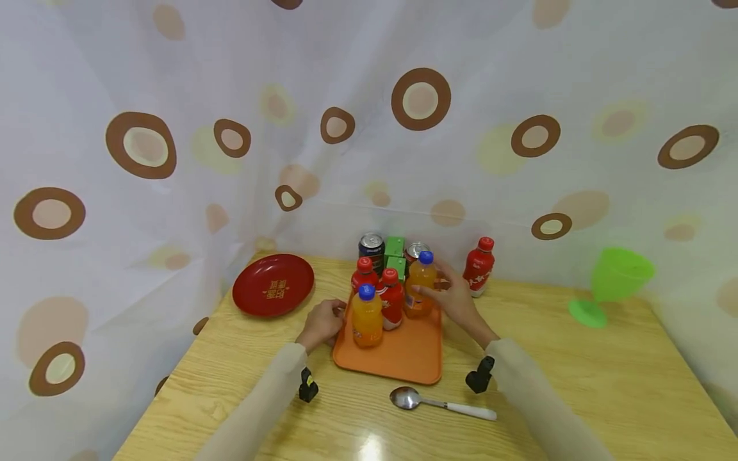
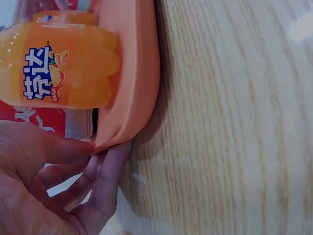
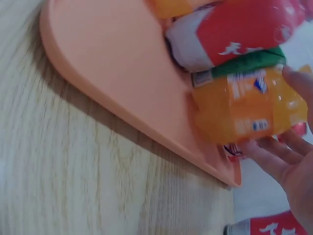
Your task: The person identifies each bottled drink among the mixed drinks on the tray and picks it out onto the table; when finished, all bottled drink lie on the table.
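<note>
Left hand (image 1: 321,323) had a closed pinch on the left rim of the orange tray (image 1: 412,358): thumb on top of the edge, fingers curled below and outside it. Tray sat flat on the wood-grain table (image 1: 576,358), roughly centered between the 2 arms.

Right hand (image 1: 458,301) was partly closed around the right orange bottle (image 1: 419,274), thumb on 1 side, fingers on the other. Couldn't tell how firm that hold was. Bottle was upright inside the right rim; couldn't tell if its base touched the tray floor.

Other load: left orange bottle (image 1: 367,323) upright near the tray's left edge, blue cap, close to the left hand. 2 red bottles: front red bottle (image 1: 392,304) between the 2 orange ones, rear red bottle (image 1: 364,276) behind the left orange one. Further back, 2 green cartons (image 1: 396,256) stood between the dark can (image 1: 371,250) and the red-and-dark can (image 1: 416,248). Bases of cans and cartons were hidden.

Off tray: 1 loose red bottle (image 1: 480,266) standing right of it, just beyond the right hand. Red plate (image 1: 273,285) at rear left, green goblet (image 1: 611,275) at far right. Spoon (image 1: 444,404) lay in front of the tray, bowl left, white handle right. Spotted curtain (image 1: 369,64) behind everything.
</note>
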A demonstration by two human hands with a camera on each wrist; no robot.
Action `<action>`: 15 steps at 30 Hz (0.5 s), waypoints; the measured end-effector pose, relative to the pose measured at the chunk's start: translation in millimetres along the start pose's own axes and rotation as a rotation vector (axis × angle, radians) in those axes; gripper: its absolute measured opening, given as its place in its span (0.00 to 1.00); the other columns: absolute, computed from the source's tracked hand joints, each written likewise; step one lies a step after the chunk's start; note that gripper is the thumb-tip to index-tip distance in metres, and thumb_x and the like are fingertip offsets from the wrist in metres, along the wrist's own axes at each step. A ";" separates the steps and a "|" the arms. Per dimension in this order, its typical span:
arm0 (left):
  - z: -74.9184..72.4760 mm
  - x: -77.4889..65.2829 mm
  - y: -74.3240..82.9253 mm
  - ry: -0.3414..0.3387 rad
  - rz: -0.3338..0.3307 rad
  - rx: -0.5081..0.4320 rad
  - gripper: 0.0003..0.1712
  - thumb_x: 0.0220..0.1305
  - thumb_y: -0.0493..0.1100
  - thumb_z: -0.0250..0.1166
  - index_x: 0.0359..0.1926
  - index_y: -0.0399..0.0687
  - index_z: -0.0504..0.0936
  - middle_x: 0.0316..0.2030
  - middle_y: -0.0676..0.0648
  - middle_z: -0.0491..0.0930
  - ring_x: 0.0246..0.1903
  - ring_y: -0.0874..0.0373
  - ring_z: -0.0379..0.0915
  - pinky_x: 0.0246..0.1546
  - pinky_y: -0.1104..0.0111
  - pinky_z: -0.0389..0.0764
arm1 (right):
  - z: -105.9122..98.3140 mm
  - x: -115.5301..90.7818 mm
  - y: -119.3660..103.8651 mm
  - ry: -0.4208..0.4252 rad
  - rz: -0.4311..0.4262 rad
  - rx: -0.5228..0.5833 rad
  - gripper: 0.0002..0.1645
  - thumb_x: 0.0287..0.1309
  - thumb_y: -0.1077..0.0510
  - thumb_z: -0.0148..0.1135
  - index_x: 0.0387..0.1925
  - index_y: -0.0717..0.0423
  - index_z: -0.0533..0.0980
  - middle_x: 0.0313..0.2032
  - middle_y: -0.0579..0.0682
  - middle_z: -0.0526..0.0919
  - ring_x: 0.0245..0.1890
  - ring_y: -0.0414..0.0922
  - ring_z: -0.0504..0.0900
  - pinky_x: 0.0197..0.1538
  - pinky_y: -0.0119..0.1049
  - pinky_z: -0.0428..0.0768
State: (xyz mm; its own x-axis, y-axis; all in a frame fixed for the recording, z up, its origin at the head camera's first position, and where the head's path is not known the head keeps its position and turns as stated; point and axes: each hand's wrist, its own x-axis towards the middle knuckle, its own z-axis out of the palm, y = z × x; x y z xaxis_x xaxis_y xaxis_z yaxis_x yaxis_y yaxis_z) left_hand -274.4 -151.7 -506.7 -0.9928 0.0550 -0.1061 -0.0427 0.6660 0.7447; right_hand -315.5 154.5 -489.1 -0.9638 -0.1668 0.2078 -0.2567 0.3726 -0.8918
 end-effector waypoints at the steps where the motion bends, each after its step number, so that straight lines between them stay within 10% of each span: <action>1: 0.3 0.3 0.2 0.000 0.008 0.005 0.19 0.69 0.31 0.60 0.59 0.34 0.83 0.37 0.43 0.83 0.26 0.57 0.80 0.19 0.67 0.86 | -2.7 -1.5 -0.1 -0.004 0.013 0.013 0.49 0.64 0.51 0.75 0.80 0.55 0.62 0.67 0.63 0.76 0.64 0.63 0.78 0.66 0.56 0.81; 15: -1.6 -0.4 1.1 -0.003 -0.013 -0.006 0.20 0.68 0.31 0.61 0.59 0.34 0.83 0.40 0.41 0.84 0.32 0.54 0.81 0.22 0.65 0.88 | -44.8 -26.1 -21.5 -0.025 0.030 0.019 0.47 0.64 0.49 0.74 0.79 0.54 0.64 0.72 0.60 0.72 0.63 0.63 0.79 0.63 0.55 0.83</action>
State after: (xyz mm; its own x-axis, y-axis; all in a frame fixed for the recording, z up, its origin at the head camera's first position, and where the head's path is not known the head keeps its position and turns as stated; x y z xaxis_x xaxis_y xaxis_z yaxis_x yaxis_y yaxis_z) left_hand -274.2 -152.1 -504.8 -0.9919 0.0487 -0.1174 -0.0560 0.6621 0.7474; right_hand -288.1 191.7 -457.4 -0.9690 -0.1787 0.1708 -0.2260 0.3603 -0.9050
